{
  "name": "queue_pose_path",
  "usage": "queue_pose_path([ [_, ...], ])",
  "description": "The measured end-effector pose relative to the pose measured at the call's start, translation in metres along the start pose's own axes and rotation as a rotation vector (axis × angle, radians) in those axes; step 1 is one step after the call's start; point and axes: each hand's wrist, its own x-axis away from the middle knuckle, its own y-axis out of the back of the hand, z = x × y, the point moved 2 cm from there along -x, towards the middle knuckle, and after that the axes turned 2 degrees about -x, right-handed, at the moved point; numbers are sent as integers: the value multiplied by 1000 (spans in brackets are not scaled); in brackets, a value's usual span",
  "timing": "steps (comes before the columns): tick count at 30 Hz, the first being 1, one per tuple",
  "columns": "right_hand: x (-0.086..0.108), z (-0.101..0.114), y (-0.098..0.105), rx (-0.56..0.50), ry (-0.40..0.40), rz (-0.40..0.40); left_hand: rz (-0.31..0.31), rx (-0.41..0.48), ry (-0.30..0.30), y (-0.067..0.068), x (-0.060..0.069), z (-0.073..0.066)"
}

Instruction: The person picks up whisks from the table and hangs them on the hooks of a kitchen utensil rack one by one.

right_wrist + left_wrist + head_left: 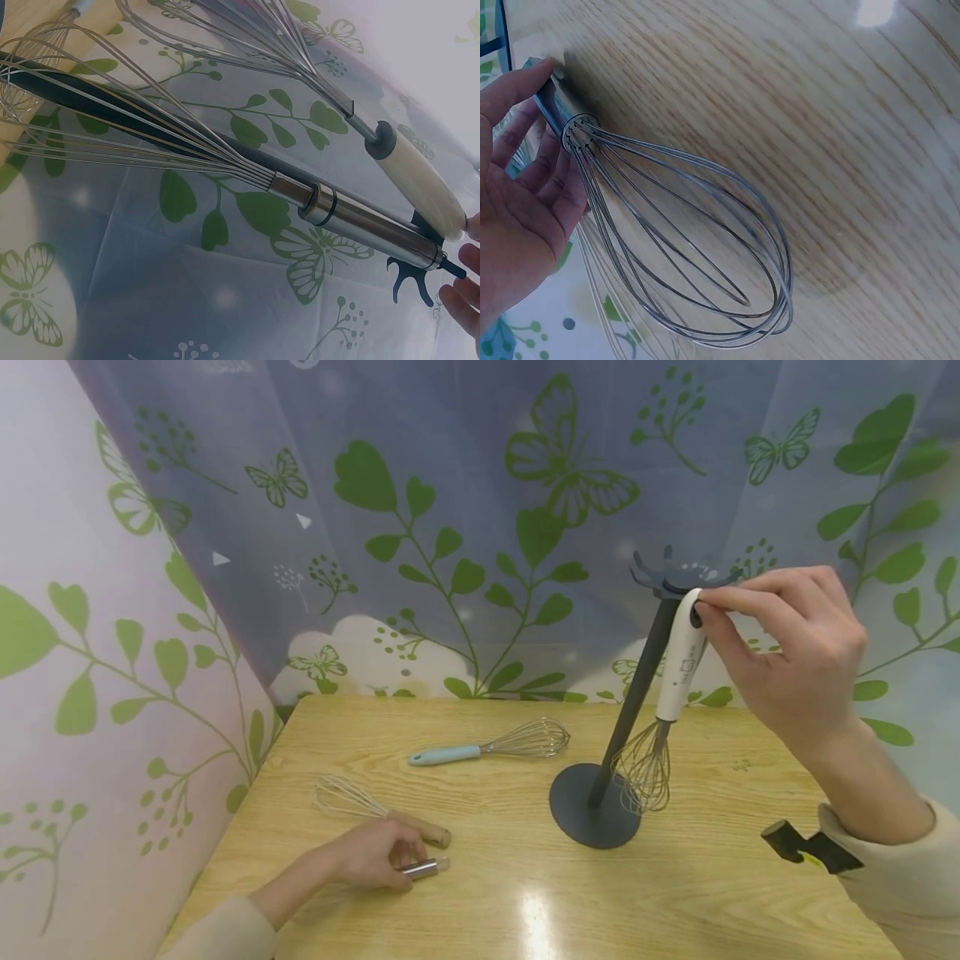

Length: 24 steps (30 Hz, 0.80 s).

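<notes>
My right hand (802, 643) pinches the top end of a white-handled whisk (681, 660), close under the hooks of a dark upright stand (645, 677). In the right wrist view, that white handle (420, 180) runs beside a steel-handled whisk (375, 229) at the stand's hooks (412, 281). Whether the white handle's hole is on a hook, I cannot tell. Low on the left, my left hand (371, 853) holds another whisk's metal handle (423, 868) at the table. Its wire loops (697, 247) show fully in the left wrist view, with thumb and fingers about the handle.
A wooden-handled whisk (420, 827) lies just beyond the left hand. Farther back, a light-blue-handled whisk (450, 755) lies left of the stand's round base (577, 814). A leaf-patterned curtain (450, 527) hangs behind the wooden table (480, 893).
</notes>
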Motion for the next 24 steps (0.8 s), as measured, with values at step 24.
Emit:
queue_pose_path([
  [24, 0, 1, 0, 6, 1, -3, -61, 55, -123, -9, -17, -18],
])
